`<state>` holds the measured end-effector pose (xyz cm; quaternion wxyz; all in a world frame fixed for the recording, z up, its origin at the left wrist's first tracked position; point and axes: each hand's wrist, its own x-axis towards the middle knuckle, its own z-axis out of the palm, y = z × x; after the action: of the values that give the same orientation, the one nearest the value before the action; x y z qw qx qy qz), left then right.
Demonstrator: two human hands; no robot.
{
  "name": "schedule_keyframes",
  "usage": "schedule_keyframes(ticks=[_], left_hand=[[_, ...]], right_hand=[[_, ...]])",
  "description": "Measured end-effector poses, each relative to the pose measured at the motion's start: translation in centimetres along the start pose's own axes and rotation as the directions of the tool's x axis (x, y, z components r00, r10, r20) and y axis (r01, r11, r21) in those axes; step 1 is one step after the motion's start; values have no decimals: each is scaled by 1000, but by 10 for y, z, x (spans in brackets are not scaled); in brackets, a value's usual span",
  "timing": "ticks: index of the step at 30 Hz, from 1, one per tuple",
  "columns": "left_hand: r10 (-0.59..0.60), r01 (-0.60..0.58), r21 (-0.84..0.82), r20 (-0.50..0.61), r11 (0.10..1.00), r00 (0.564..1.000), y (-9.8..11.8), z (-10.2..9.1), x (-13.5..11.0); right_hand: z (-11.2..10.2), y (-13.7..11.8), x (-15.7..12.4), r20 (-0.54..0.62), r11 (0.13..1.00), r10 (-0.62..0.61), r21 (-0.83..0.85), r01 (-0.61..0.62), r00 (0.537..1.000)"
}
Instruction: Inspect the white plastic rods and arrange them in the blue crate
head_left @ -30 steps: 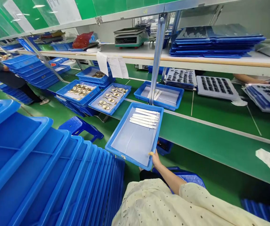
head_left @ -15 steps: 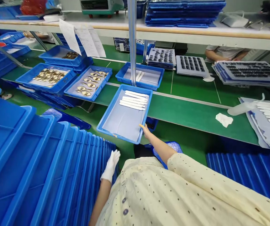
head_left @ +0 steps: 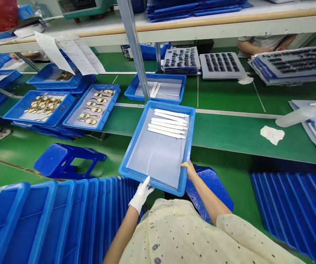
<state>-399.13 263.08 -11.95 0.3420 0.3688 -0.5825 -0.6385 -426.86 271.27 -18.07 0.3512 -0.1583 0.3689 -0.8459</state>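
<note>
A shallow blue plastic tray (head_left: 190,139), lined with pale sheet, is held in front of me at a slant, its far end by the bench edge. Several long, slim white pieces (head_left: 166,131) lie side by side in its far half; their exact kind is unclear. My right hand (head_left: 190,171), with a yellow cover on the thumb, grips the right rim, the thumb on top and the fingers hidden beneath. My left hand (head_left: 141,194), in a white glove, is closed at the tray's near rim, thumb up against it and fingers partly underneath.
Nested blue trays (head_left: 91,205) stand at lower left, with more (head_left: 290,209) at right. A blue stool (head_left: 55,161) is on the floor. Trays of gold-coloured pieces (head_left: 93,110) rest on the green bench (head_left: 229,128). A metal post (head_left: 134,47) rises beyond the tray. A co-worker's arms (head_left: 257,47) show behind.
My left hand has come from beside the nested trays to the held tray's near rim. The tray, still in my right hand, is now closer and further right in view, which has also shifted.
</note>
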Motion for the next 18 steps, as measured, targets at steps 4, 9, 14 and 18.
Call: schedule_keyframes(ticks=[4,9,14,18], left_hand=[[-257,142,343,318,929,913,15,12,-4],[-457,146,745,231,651,859,74,32,54],[-192,20,783,127,621,973,146,91,136],[25,-84,669,97,738,995,183,140,172]], right_hand=[[-85,-26,-14,-115,999,51,4,-51,992],[-170,-51,-37,-260,996,89,27,-85,961],[-211,-59,-35,-352,993,113,52,-101,929],[-226,-55,-13,-385,992,121,30,-119,915]])
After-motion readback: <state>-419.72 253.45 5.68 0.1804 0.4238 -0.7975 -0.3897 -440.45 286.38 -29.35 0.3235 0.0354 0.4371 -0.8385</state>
